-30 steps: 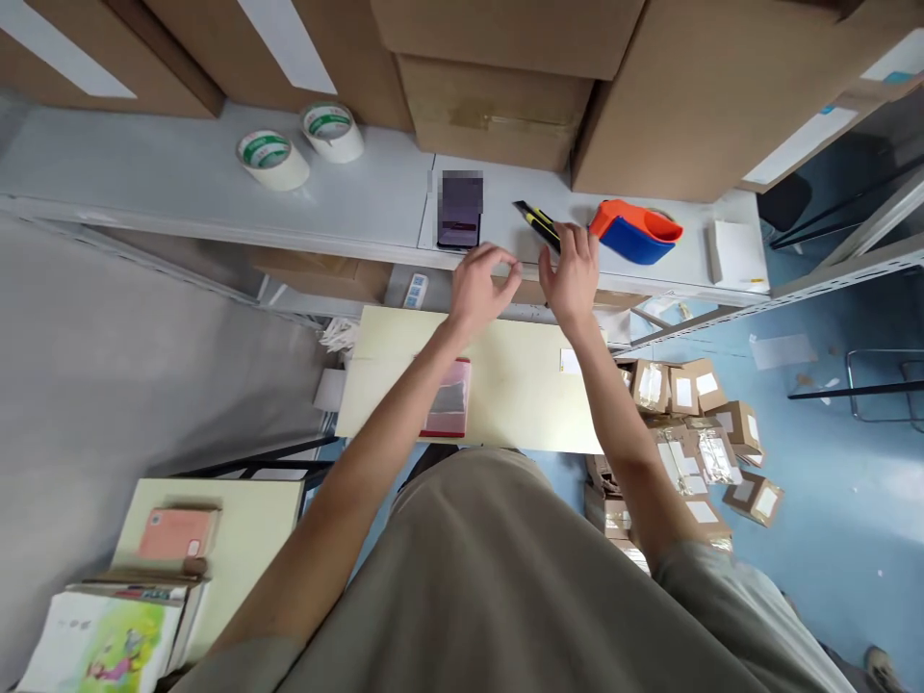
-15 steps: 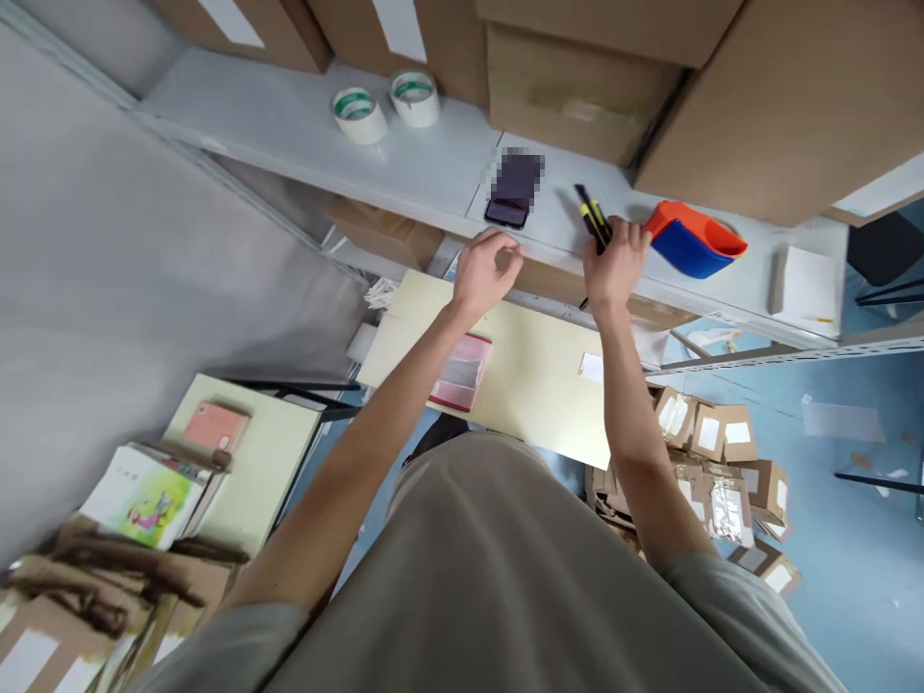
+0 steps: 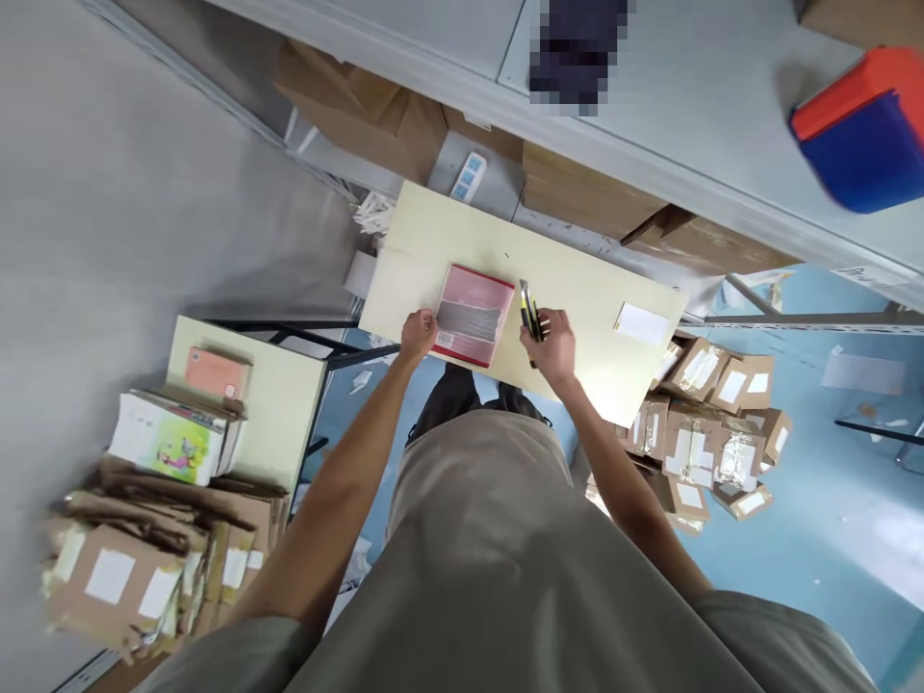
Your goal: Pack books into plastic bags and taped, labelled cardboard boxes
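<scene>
A pink and grey packet with red edges [image 3: 473, 318] lies flat on the pale yellow table [image 3: 433, 231]; it looks wrapped in clear film. At its lower left edge is my left hand [image 3: 420, 334], fingers curled closed. Whether they pinch the packet's edge I cannot make out. To the right of the packet, my right hand [image 3: 555, 346] grips a black and yellow utility knife [image 3: 530, 313], its tip pointing away from me. The knife is just apart from the packet, above the table.
Above the table runs a grey shelf [image 3: 448, 48] with a phone [image 3: 577, 48], blurred out, and an orange and blue tape dispenser [image 3: 862, 135]. A white slip [image 3: 641, 323] lies on the table's right. Cartons [image 3: 700, 433] are piled at right; flattened cardboard [image 3: 115, 577] is stacked at left.
Both hands have come down from the shelf to the table, the right one bringing the utility knife. My left hand is now beside the packet. The view has tilted down.
</scene>
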Motion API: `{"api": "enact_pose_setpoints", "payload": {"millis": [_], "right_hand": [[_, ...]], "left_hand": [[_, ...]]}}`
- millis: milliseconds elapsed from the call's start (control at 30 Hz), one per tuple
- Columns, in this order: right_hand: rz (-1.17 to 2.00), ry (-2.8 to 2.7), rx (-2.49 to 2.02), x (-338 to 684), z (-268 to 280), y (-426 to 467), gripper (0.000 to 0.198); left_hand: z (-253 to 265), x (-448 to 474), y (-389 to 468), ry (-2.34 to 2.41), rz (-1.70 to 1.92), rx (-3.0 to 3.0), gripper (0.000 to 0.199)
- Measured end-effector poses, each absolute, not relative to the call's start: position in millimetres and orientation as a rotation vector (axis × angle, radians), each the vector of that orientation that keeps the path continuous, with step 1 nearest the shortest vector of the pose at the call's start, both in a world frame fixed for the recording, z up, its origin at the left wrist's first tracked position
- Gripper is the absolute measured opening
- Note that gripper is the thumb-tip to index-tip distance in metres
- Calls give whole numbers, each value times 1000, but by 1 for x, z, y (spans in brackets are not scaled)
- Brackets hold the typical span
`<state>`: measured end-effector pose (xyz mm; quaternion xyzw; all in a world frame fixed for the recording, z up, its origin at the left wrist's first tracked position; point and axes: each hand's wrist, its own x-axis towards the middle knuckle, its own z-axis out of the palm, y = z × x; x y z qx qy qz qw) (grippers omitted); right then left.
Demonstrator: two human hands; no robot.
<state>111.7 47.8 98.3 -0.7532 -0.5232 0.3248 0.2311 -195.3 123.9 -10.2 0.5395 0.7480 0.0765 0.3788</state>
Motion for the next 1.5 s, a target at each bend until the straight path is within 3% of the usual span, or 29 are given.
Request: {"api": "enact_pose_setpoints", "payload": {"millis": [267,667,1067,1500], "right_hand": [[1229,-1315,-2258,23,66,37,45],[1155,-1467,-2363,-75,63,127,69],[1168,-1472,-2544,-119,48,163,72],[1195,-1663,-2656,-141,53,153,71]], "left_hand": [[-23,-220,131,1647,-60,1611,38],[-27,-264,226,874,-189,2322,71],[-41,-271,242,773,-202,2374,76],[-51,-273,254,717,-126,2348,68]]}}
